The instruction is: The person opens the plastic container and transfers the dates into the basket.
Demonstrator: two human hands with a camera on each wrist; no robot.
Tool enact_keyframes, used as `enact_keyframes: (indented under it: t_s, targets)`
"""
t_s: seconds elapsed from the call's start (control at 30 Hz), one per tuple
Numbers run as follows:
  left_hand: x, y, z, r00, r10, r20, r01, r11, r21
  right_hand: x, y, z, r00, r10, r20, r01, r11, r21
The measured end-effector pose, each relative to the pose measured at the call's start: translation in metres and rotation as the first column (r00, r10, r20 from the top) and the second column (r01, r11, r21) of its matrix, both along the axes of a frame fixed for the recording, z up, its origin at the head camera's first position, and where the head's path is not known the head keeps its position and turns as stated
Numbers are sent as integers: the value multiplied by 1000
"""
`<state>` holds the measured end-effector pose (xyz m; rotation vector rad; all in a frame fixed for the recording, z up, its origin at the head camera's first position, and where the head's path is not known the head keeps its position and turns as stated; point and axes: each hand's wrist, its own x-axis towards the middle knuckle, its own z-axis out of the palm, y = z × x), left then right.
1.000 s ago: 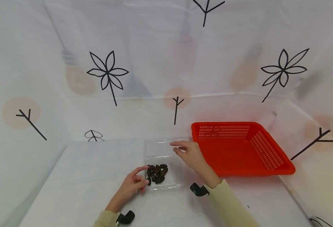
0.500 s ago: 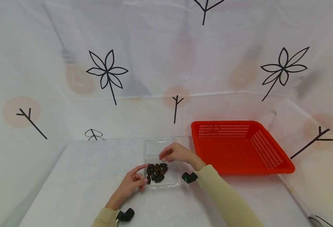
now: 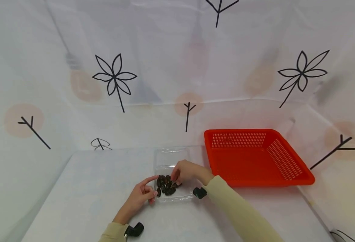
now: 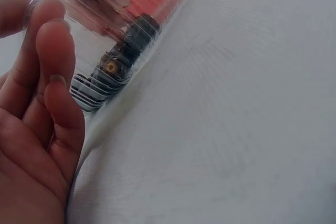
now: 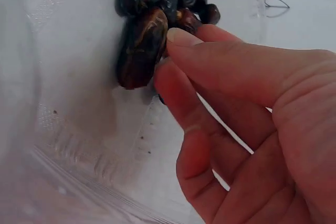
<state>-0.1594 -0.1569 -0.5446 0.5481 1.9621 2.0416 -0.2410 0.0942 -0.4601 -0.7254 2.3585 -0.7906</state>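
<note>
A clear plastic clamshell container (image 3: pixel 183 193) lies unfolded on the table, with several dark, shiny dates (image 3: pixel 163 183) bunched in the left of its near half. At the container's left edge, my left hand (image 3: pixel 139 196) grips the rim with index finger and thumb; its other fingers curl against the outer wall in the left wrist view. Over the dates, my right hand (image 3: pixel 184 171) reaches down from the right. In the right wrist view its thumb and fingers pinch the end of one date (image 5: pixel 140 51), beside the rest of the bunch. The fingertips partly cover some dates.
A red plastic basket (image 3: pixel 238 168) with slotted walls stands right of the container, near the right forearm. The white-covered table (image 3: pixel 83 198) extends to the left. A patterned white cloth (image 3: pixel 153 84) hangs behind and at the sides.
My right hand has moved left and down from above the container's right side to the dates, and its fingers have closed on one. The left hand stays at the rim.
</note>
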Motion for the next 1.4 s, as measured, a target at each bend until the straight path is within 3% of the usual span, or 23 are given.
enact_keyframes:
  t_s: [0.37,0.93,1.4]
  targets:
    - [-1,1,-2,1000,-6,15,5,1000,16,12,-5,2,999,39,-29,-34,987,159]
    - [-1,1,-3,1000,-7,9,7,1000,6,14,-7,-2,999,44,-18,-39,973,226]
    - [1,0,1,1000,-6,12,6,1000,-12,10,-5,-1,998,60,-4,-59,984,166]
